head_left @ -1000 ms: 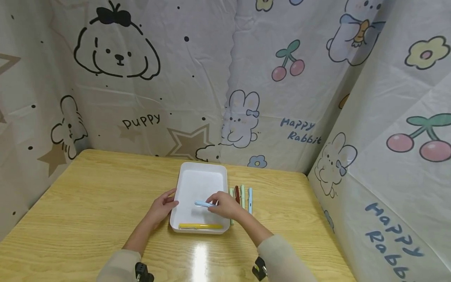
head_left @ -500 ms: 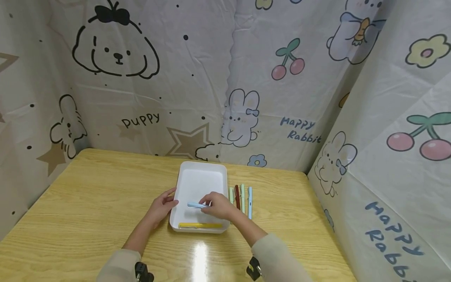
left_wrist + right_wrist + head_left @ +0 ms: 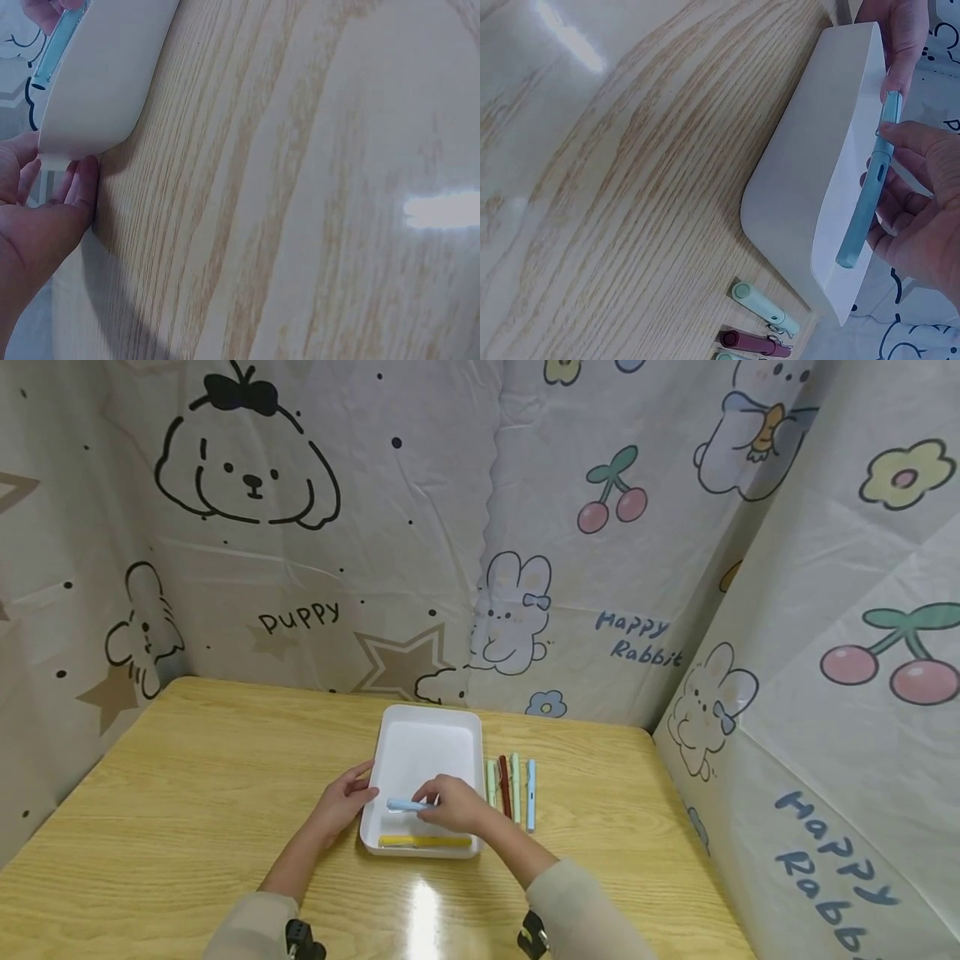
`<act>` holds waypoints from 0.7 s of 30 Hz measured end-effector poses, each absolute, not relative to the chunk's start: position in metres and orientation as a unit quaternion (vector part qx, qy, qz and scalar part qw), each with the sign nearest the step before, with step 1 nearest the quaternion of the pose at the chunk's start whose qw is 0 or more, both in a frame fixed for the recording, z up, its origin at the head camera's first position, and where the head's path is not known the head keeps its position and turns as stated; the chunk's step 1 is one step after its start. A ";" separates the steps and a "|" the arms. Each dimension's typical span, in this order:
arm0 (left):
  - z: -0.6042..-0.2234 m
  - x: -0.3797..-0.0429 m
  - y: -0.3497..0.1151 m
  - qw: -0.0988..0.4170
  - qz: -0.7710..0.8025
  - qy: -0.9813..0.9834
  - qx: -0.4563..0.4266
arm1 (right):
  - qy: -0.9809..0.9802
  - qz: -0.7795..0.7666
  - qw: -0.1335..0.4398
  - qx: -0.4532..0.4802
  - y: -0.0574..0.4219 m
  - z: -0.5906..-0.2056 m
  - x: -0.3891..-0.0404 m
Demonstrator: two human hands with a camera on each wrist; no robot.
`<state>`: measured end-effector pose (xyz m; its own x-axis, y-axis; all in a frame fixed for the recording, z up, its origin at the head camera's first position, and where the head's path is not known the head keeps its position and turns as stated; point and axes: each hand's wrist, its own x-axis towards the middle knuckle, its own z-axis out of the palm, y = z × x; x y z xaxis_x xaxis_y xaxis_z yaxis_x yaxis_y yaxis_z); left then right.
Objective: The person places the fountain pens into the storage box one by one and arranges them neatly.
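Observation:
My right hand (image 3: pixel 455 802) pinches a light blue pen (image 3: pixel 405 805) over the white tray (image 3: pixel 429 727). In the right wrist view, the thumb lies along one side of the blue pen (image 3: pixel 866 199), with the fingers behind it. At the tray's left side, my left hand (image 3: pixel 343 800) grips the wall, thumb at the rim and fingers outside, as the left wrist view shows of the hand (image 3: pixel 45 225). A yellow pen (image 3: pixel 424 842) lies crosswise inside the tray along its near end.
Right of the tray, a row of capped pens lies on the wooden table (image 3: pixel 225 760): a light green pen (image 3: pixel 491 782), a dark red pen (image 3: pixel 505 785), another light green pen (image 3: pixel 516 789) and a blue pen (image 3: pixel 531 795). A printed curtain (image 3: pixel 420 568) hangs behind.
The right hand has carried the light blue pen leftward and slightly nearer over the tray, toward the yellow pen. The left hand stays at the tray's side.

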<state>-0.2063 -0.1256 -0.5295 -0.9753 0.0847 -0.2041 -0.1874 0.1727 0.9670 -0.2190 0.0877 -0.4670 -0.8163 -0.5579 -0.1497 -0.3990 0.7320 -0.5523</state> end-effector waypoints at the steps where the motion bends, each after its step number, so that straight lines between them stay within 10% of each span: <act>1: -0.529 -0.206 -0.126 0.106 0.642 0.759 -0.035 | 0.918 -0.257 0.155 -0.261 0.087 -0.467 -0.219; 21: -0.531 -0.206 -0.125 0.106 0.649 0.753 -0.026 | 0.915 -0.242 0.164 -0.279 0.079 -0.478 -0.215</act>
<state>-0.2064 -0.1252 -0.5306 -0.9763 0.0974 -0.1932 -0.1766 0.1574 0.9716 -0.2148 0.0786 -0.4785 -0.7903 -0.5901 -0.1647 -0.4319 0.7273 -0.5334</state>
